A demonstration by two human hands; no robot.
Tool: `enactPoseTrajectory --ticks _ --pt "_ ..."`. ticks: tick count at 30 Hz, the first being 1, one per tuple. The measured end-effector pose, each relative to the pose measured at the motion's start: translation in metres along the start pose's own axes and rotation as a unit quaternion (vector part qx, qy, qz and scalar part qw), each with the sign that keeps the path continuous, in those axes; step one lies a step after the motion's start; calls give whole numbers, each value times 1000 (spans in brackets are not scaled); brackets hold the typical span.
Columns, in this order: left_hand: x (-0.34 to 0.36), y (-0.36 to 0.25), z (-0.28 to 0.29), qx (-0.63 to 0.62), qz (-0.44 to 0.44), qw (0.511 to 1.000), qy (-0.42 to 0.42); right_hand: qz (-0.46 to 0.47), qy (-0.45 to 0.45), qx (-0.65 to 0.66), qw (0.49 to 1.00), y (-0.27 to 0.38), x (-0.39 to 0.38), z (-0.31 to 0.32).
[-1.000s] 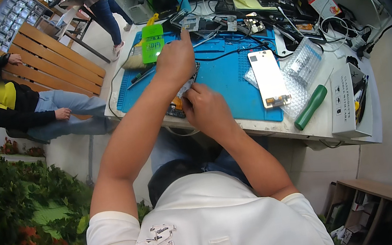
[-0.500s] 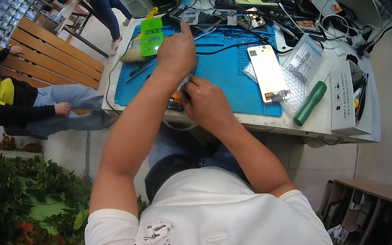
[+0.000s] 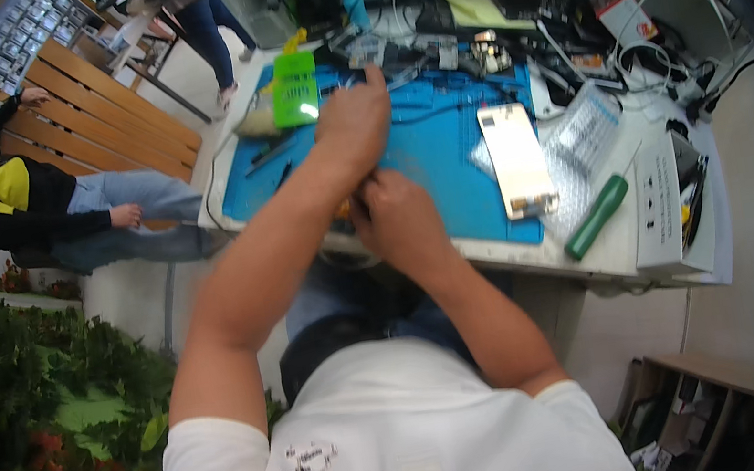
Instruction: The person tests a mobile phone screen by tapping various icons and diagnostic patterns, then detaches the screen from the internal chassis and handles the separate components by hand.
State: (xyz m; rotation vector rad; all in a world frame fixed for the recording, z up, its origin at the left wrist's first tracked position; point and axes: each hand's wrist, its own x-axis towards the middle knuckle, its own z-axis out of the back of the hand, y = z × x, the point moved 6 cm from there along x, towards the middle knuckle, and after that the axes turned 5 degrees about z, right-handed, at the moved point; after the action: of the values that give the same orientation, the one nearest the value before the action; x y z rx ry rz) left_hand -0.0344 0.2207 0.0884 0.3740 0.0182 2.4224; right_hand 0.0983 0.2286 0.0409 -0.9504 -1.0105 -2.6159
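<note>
At the front of the blue work mat (image 3: 453,157), my two hands are close together. My left hand (image 3: 356,125) is in front, its index finger pointing away from me and its other fingers curled. Just below it, my right hand (image 3: 401,218) is closed in a pinch. What the fingers hold is hidden beneath the hands. A dark piece with orange patches (image 3: 342,213) shows in part beside my right fingers at the mat's near edge; its kind is unclear. To the right, a pale phone screen panel (image 3: 517,163) lies on bubble wrap (image 3: 568,151).
A green-handled screwdriver (image 3: 598,216) and a white box of tools (image 3: 660,205) are at the right. Beyond my left hand stands a green case (image 3: 294,91). Cables and phone parts crowd the back. A person (image 3: 35,202) sits left of the bench.
The view has shifted a little, so the bench sits slightly lower, and it is blurrier. My hands remain together, the left index finger still stretched out.
</note>
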Motion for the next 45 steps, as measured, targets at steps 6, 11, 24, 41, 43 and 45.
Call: enactPoseTrajectory --ticks 6,11,24,41,43,45 --pt "-10 2 2 -18 -19 1000 8 -9 -5 23 1000 2 -10 -3" --pt "-10 31 -10 -65 -22 998 7 -6 10 29 1000 5 -9 -3" --pt "-31 72 -11 -255 41 966 9 -11 18 18 1000 6 -5 0" --pt "-33 66 -12 -327 25 945 23 0 0 11 1000 14 0 4" --pt "-32 69 -13 -338 38 938 59 -18 -9 36 999 13 -1 6" --pt "-30 68 -17 -327 20 944 36 -52 -30 85 995 10 4 11"
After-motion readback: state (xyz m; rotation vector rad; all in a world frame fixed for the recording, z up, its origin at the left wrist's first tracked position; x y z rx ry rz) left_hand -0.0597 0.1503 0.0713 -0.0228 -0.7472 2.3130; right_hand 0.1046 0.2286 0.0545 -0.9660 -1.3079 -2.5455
